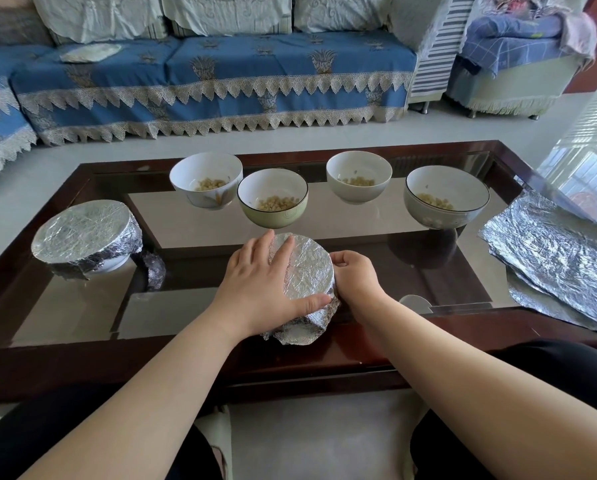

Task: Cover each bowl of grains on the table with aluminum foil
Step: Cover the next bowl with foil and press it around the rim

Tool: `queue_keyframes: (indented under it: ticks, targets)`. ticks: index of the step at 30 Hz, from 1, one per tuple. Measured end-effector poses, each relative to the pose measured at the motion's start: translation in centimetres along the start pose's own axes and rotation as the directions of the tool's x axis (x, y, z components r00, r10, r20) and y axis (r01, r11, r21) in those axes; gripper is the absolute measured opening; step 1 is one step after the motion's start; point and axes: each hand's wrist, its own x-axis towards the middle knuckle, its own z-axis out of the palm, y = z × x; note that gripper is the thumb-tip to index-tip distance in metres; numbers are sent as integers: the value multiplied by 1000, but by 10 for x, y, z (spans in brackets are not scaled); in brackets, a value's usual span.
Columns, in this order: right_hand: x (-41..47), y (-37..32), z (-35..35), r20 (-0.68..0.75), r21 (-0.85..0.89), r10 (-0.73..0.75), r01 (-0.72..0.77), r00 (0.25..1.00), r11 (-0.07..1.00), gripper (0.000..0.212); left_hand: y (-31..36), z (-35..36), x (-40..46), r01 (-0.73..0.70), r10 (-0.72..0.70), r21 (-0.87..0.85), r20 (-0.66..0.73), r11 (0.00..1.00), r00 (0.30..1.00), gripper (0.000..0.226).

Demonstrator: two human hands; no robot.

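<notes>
One foil-covered bowl (85, 237) done; left hand (259, 289) flat, right hand (354, 277) pinching foil on second bowl (307, 271); four open bowls (272, 197) remain.

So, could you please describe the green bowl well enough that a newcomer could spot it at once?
On the dark glass-topped coffee table, four uncovered bowls of grains stand along the far side. The green bowl is second from the left, slightly nearer than the white bowl beside it. It alone has a pale green outside and a dark rim.

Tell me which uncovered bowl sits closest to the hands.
The green bowl with the dark rim, second from left in the open row; it stands just behind the foil-wrapped bowl being pressed.
</notes>
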Motion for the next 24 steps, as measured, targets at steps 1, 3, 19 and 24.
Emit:
queue_keyframes:
  ticks: [1,3,19,24]
  targets:
    - [0,1,-1,-10,-10,-4,4,1000,1000,11,0,0,0,2,-2,-3,3,1000,1000,128]
    - [0,3,-2,-20,-37,0,-1,1000,999,11,0,0,0,0,0,-7,5,1000,1000,127]
    - [-27,-10,-19,11,-271,-144,142,989,952,46,0,3,-2,-23,23,4,-63,1000,998,120]
    - [-25,-6,-15,-2,-82,-59,59,998,995,41,0,3,-2,-25,26,3,-78,1000,997,118]
